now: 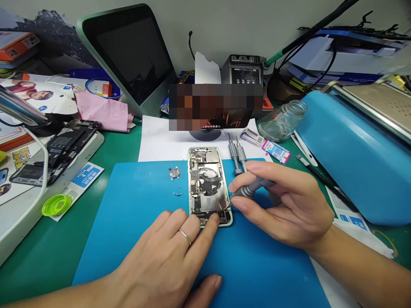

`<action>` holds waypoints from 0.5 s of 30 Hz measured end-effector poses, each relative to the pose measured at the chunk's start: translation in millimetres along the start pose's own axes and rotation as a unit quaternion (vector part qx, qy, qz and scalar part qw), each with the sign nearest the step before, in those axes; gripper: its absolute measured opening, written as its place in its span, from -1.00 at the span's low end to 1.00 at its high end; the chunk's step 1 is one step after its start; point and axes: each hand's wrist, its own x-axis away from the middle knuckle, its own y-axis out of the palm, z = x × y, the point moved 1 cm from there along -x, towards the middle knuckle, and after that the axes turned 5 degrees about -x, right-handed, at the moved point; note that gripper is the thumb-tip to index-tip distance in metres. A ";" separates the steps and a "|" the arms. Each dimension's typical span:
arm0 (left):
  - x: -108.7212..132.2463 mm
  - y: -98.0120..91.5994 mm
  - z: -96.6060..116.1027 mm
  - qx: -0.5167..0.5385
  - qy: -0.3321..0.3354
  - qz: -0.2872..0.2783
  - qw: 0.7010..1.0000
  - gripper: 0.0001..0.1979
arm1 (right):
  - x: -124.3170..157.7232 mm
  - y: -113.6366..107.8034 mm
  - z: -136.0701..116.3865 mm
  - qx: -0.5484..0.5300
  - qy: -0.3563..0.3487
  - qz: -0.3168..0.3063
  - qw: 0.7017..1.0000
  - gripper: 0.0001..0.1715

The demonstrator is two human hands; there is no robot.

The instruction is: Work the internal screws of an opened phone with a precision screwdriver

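- Head view, the work: an opened phone (220,194) lies on a blue mat (135,201) on the table (119,149), its inner parts exposed.
- Head view, left: the left hand (168,252) lies loosely spread, holding nothing; its index fingertip rests on the phone's near end, the thumb well apart.
- Head view, right: the right hand (285,207) pinches a grey screwdriver (248,191) between thumb and fingers, tilted toward the phone's lower right edge. Whether its tip is seated cannot be told.
- Head view, risks at the phone: a slip of the tilted screwdriver could scratch the exposed parts or strike the left index finger. Uneven pressure from that finger could shift the phone or strain its parts.
- Head view, risks beside it: a metal part (174,173) and tiny loose pieces (177,194) lie uncovered left of the phone; a brush of the left hand could scatter them. Two spare screwdrivers (234,154), just beyond the right hand, could roll if knocked.
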 end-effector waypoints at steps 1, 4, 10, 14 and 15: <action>-0.1 -0.1 0.0 0.001 0.001 0.000 1.000 -0.48 | 0.5 0.1 -0.5 -0.004 0.003 0.003 1.000 -0.24; -0.3 -0.2 0.2 0.002 0.000 -0.005 1.000 -0.47 | 1.0 0.4 -2.3 -0.013 0.003 0.006 1.000 -0.24; -0.3 0.9 1.2 0.001 -0.004 -0.007 1.000 -0.45 | -2.0 0.2 -4.8 -0.017 0.006 -0.011 1.000 -0.25; 0.2 1.9 2.0 -0.009 -0.004 -0.004 1.000 -0.44 | -3.3 0.3 -6.1 -0.018 0.010 -0.016 1.000 -0.27; 0.1 2.0 2.1 -0.011 -0.004 -0.005 1.000 -0.44 | -3.4 0.4 -6.2 -0.020 0.012 -0.018 1.000 -0.27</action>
